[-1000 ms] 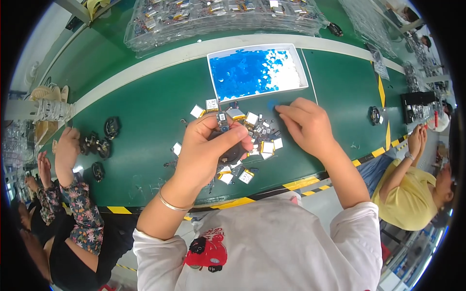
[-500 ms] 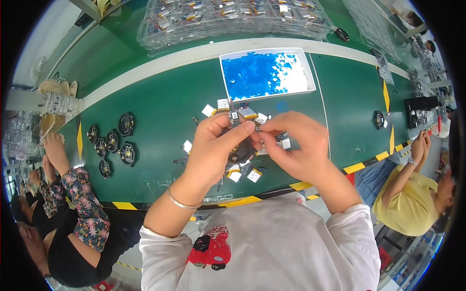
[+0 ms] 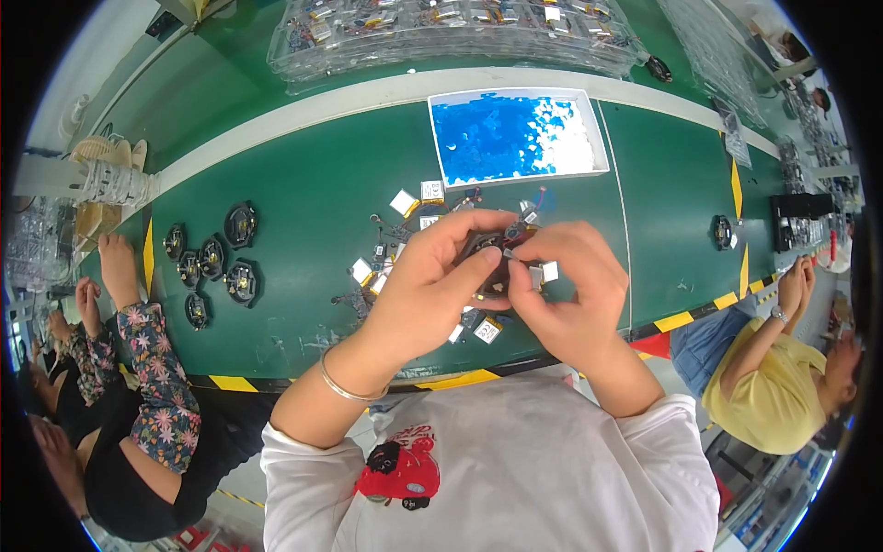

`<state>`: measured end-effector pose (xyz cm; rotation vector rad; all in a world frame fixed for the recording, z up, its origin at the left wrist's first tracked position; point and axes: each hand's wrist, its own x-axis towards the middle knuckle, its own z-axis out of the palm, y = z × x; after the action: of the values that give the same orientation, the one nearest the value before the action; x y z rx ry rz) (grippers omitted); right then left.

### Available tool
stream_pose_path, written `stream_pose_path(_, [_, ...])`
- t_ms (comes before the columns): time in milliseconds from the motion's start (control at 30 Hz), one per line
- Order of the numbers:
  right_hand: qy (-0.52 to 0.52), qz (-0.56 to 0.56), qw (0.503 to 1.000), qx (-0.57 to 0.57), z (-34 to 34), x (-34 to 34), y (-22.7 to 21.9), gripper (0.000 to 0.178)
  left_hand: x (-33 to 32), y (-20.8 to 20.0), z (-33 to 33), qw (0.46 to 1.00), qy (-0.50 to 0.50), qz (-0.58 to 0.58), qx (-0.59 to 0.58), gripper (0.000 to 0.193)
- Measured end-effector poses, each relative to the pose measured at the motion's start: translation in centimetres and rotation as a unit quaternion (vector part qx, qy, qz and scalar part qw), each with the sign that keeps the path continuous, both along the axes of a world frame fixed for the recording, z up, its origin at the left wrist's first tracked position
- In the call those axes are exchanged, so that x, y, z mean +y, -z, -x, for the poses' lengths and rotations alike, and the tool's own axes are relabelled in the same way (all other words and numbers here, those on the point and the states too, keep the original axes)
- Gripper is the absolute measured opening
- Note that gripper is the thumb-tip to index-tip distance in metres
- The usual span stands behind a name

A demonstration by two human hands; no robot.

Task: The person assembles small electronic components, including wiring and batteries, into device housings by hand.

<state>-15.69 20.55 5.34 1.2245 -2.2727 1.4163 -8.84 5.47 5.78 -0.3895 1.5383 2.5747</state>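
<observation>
My left hand (image 3: 430, 287) is closed round a black round casing (image 3: 495, 281), its thumb laid across the casing's face. At the casing's right side, the thumb and forefinger of my right hand (image 3: 579, 285) pinch together on a small greyish piece (image 3: 509, 254), too small to name. Just beyond the fingers a small wired module (image 3: 528, 213) sticks up. Around and under my hands lie several flat silver battery cells (image 3: 403, 202) with yellow edges and thin wires, some partly hidden by my hands.
Several black round casings (image 3: 241, 281) lie to the left on the green table (image 3: 322, 202). Behind my hands is a white box (image 3: 602, 156) of blue and white bits. Clear trays (image 3: 368, 55) of cells stand at the back. Co-workers sit on both sides; one more casing (image 3: 722, 232) lies right.
Both hands have shifted slightly right, and the casing is now raised and tilted between them. The small piece in my right fingers has come to the casing's edge.
</observation>
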Motion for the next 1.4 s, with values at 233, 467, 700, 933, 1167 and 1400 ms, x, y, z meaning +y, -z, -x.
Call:
stream_pose_path(233, [0.035,0.045,0.998,0.037,-0.1,-0.8,0.1,0.022,1.1,0.4,-0.4,0.996,-0.047,0.036,0.069,0.027])
stream_pose_path(467, [-0.014,0.040,0.998,0.040,0.6,-0.8,0.0,0.021,1.2,0.0,-0.7,0.994,-0.068,0.005,0.089,0.028])
stream_pose_path(700, [-0.074,0.026,0.997,-0.005,1.2,-0.5,0.2,0.011,-0.7,1.2,0.0,0.997,-0.058,-0.058,0.016,0.021])
stream_pose_path(933, [-0.062,0.092,0.958,-0.266,1.9,0.1,-0.7,0.013,-0.8,0.6,0.8,0.995,-0.028,-0.090,-0.026,0.016])
stream_pose_path(1167, [-0.129,0.071,0.918,-0.370,1.4,1.0,-1.1,0.009,0.9,-0.6,-0.1,0.995,0.086,0.036,-0.020,0.024])
stream_pose_path(1400, [0.016,0.017,0.961,-0.275,5.3,12.1,0.6,0.009,-5.3,-2.3,-4.5,0.811,-0.052,0.579,0.069,0.048])
